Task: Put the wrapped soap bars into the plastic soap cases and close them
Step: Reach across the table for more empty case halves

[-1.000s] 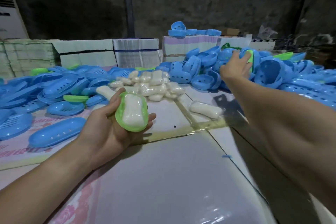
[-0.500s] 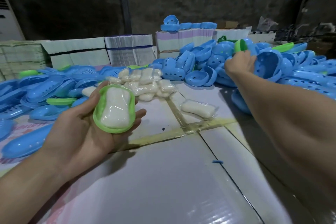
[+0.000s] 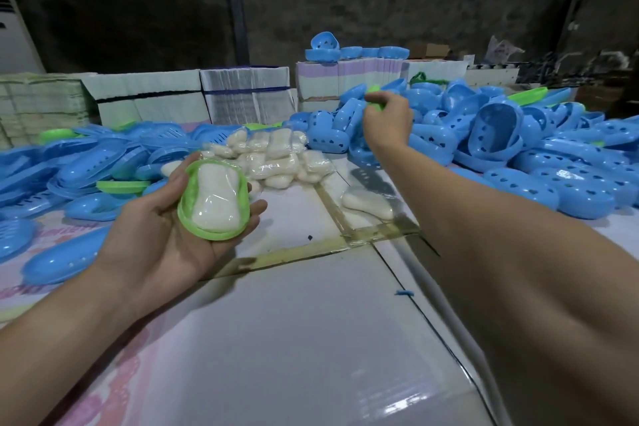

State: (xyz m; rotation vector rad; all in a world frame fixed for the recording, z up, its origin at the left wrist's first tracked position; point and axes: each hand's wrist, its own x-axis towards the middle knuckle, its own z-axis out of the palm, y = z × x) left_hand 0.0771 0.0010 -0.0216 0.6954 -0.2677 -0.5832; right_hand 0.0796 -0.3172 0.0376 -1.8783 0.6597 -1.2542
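My left hand (image 3: pixel 162 235) cradles a green soap case half (image 3: pixel 185 214), palm up, with a white wrapped soap bar (image 3: pixel 214 201) lying in it. My right hand (image 3: pixel 389 123) is raised over the pile of blue case halves (image 3: pixel 484 149) at the right and grips a green case piece (image 3: pixel 375 100), mostly hidden by its fingers. A heap of wrapped soap bars (image 3: pixel 273 157) lies at the middle of the table. One loose wrapped bar (image 3: pixel 366 202) lies to its right.
Blue case halves and lids (image 3: pixel 69 166) with a few green ones (image 3: pixel 121 186) cover the table's left side. Stacks of flat cartons (image 3: pixel 242 97) stand along the back. Taped white cardboard (image 3: pixel 276 339) forms the near work surface.
My right hand has drawn back leftward from the blue pile, bringing the green piece with it. My left hand with the filled green half has stayed about where it was.
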